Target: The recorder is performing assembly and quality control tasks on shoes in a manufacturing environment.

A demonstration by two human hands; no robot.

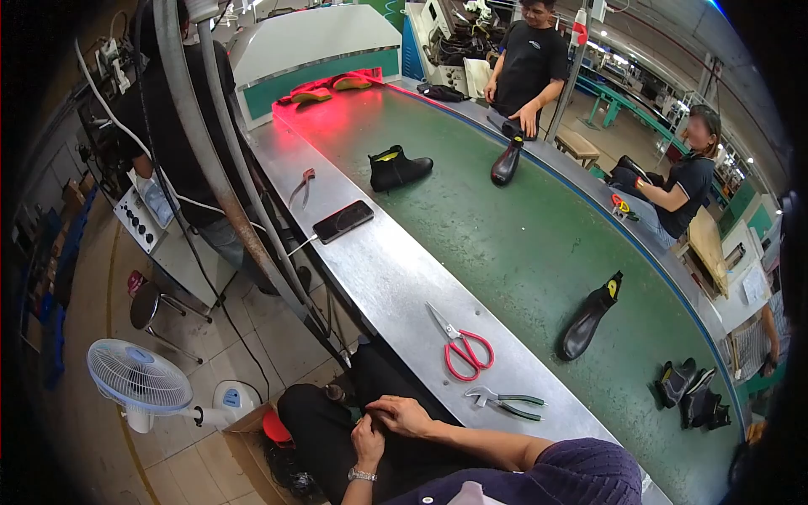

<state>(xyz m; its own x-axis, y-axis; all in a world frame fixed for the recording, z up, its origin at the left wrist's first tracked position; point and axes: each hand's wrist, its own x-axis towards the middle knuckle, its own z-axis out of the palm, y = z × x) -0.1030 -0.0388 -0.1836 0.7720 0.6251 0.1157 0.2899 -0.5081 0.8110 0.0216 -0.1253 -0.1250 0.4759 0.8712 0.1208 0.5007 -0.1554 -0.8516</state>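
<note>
Over my dark-trousered lap, my left hand (367,443) and my right hand (404,417) meet with fingers pinched together. Whatever sits between them, if anything, is too small and hidden to make out. A watch (362,475) circles my left wrist. On the metal table edge (412,282) to the right of my hands lie red-handled scissors (465,352), blades pointing away, and green-handled pliers (507,401). Neither tool is touched. Further along the edge are a black phone (342,221) with a white cable and red-tipped pincers (302,186).
A green conveyor (505,244) carries black boots, among them one (400,170) with yellow lining and another (587,324) lying on its side. A red-lit tunnel (328,71) stands far back. One person (530,67) handles a boot (506,164). At left are a fan (139,374) and metal posts.
</note>
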